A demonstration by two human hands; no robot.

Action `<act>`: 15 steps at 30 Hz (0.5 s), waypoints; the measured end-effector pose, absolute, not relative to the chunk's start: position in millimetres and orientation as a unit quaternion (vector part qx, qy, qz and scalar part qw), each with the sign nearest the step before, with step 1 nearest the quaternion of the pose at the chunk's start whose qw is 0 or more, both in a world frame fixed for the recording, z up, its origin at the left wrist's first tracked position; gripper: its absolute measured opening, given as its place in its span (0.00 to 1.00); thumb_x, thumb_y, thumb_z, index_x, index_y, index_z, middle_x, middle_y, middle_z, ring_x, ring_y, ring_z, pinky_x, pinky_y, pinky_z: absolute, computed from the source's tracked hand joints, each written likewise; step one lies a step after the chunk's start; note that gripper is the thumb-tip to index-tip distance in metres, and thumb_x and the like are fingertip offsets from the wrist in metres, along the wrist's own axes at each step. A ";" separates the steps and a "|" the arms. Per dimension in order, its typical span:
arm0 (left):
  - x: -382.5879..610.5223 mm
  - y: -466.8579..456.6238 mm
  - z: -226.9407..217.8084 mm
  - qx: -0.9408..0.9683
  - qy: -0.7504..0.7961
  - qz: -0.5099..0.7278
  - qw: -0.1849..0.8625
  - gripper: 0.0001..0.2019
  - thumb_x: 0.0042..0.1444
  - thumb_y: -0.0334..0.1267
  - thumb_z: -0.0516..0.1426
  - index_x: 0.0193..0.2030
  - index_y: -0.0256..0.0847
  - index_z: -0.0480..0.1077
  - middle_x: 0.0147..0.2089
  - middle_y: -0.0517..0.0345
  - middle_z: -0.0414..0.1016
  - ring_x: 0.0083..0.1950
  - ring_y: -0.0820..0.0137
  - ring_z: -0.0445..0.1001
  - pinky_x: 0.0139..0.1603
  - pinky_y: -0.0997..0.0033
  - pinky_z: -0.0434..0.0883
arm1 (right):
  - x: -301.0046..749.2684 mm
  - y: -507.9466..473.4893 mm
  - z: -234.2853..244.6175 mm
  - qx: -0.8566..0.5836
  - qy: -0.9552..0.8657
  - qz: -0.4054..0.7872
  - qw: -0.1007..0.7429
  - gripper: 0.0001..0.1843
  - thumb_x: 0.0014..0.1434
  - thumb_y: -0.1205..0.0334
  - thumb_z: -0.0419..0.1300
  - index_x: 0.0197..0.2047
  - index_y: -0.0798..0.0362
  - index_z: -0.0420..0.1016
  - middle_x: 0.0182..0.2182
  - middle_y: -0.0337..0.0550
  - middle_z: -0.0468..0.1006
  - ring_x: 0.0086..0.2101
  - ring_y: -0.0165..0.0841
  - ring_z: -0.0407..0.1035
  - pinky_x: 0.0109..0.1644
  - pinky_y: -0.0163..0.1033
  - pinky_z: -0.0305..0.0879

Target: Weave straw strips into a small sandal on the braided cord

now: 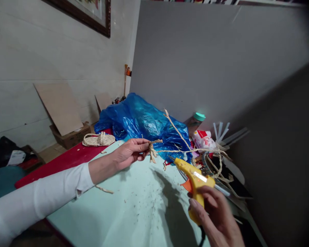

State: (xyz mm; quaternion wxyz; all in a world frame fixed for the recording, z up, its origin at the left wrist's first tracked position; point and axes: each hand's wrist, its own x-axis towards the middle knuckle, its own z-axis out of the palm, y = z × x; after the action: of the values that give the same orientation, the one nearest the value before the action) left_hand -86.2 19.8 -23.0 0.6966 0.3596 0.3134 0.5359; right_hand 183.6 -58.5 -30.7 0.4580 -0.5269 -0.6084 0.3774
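Observation:
Between the thumb and fingers of my left hand (135,151) is the knotted end of a braided straw cord (152,152), with frayed strands hanging below it. The cord (180,151) stretches off to the right, above the glue gun. My right hand (217,214) is wrapped round the handle of a yellow hot glue gun (192,171) with an orange trigger. Its nozzle points up and left toward the cord, apart from my left hand. A small woven straw sandal (99,139) lies at the table's far left.
A blue plastic bag (144,116) lies heaped at the back. Behind the glue gun are a bottle with a green lid (198,117), a red and white packet (204,140) and several clear glue sticks (221,132). Straw scraps (104,189) lie on the pale tabletop (113,216).

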 end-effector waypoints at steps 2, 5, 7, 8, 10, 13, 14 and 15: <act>-84.6 18.1 -25.8 0.360 0.322 0.524 0.701 0.08 0.50 0.34 0.66 0.35 0.31 0.77 0.26 0.56 0.71 0.24 0.77 0.69 0.21 0.81 0.60 | 191.3 -53.8 -21.7 -0.509 -0.590 0.383 0.496 0.18 0.51 0.54 0.69 0.42 0.47 0.69 0.36 0.43 0.77 0.33 0.36 0.74 0.31 0.33 0.73; -82.5 14.4 -28.9 0.356 0.340 0.514 0.703 0.10 0.49 0.35 0.68 0.35 0.31 0.76 0.26 0.56 0.72 0.24 0.77 0.69 0.21 0.81 0.62 | 196.9 -48.1 -17.7 -0.499 -0.534 0.416 0.541 0.20 0.50 0.56 0.70 0.42 0.43 0.67 0.32 0.39 0.74 0.30 0.34 0.72 0.30 0.32 0.73; -81.4 12.2 -30.7 0.350 0.352 0.509 0.703 0.11 0.47 0.36 0.69 0.34 0.31 0.76 0.26 0.56 0.72 0.24 0.77 0.69 0.21 0.81 0.62 | 195.5 -46.4 -21.0 -0.510 -0.482 0.480 0.526 0.22 0.50 0.53 0.70 0.45 0.42 0.67 0.34 0.40 0.75 0.31 0.34 0.73 0.31 0.33 0.74; -80.8 11.4 -31.9 0.347 0.357 0.505 0.705 0.11 0.46 0.36 0.69 0.33 0.31 0.76 0.25 0.56 0.71 0.23 0.77 0.69 0.21 0.81 0.62 | 193.6 -46.0 -23.8 -0.518 -0.456 0.522 0.502 0.22 0.50 0.52 0.69 0.46 0.43 0.68 0.35 0.41 0.76 0.32 0.35 0.73 0.32 0.34 0.74; -79.4 10.5 -35.5 0.340 0.363 0.498 0.710 0.11 0.45 0.35 0.69 0.32 0.31 0.76 0.25 0.56 0.72 0.23 0.78 0.69 0.20 0.82 0.62 | 189.0 -45.3 -30.2 -0.520 -0.419 0.591 0.454 0.20 0.51 0.50 0.67 0.46 0.47 0.72 0.34 0.43 0.77 0.32 0.35 0.74 0.32 0.35 0.74; -77.6 10.2 -44.3 0.337 0.370 0.476 0.723 0.10 0.46 0.34 0.68 0.34 0.31 0.77 0.25 0.56 0.73 0.22 0.79 0.69 0.19 0.83 0.62 | 184.6 -44.6 -39.3 -0.492 -0.411 0.624 0.447 0.15 0.53 0.51 0.65 0.42 0.49 0.77 0.32 0.44 0.78 0.32 0.36 0.74 0.34 0.36 0.75; -77.2 10.1 -47.6 0.340 0.370 0.466 0.728 0.09 0.47 0.34 0.68 0.35 0.31 0.77 0.26 0.56 0.73 0.22 0.79 0.69 0.18 0.83 0.63 | 184.4 -44.9 -41.4 -0.488 -0.414 0.623 0.451 0.15 0.53 0.51 0.65 0.42 0.49 0.78 0.35 0.45 0.79 0.34 0.38 0.74 0.36 0.37 0.75; -77.0 10.0 -50.9 0.343 0.370 0.457 0.733 0.09 0.49 0.34 0.67 0.36 0.32 0.77 0.26 0.56 0.74 0.22 0.78 0.69 0.18 0.83 0.64 | 184.5 -45.9 -42.9 -0.488 -0.418 0.621 0.448 0.16 0.52 0.51 0.66 0.43 0.49 0.78 0.39 0.47 0.80 0.36 0.39 0.75 0.37 0.39 0.76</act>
State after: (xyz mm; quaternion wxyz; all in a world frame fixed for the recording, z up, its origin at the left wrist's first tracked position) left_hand -77.0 10.0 -50.9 0.7331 0.3429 0.3696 0.4565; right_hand 184.5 -45.9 -42.9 0.4480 -0.4883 -0.4179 0.6215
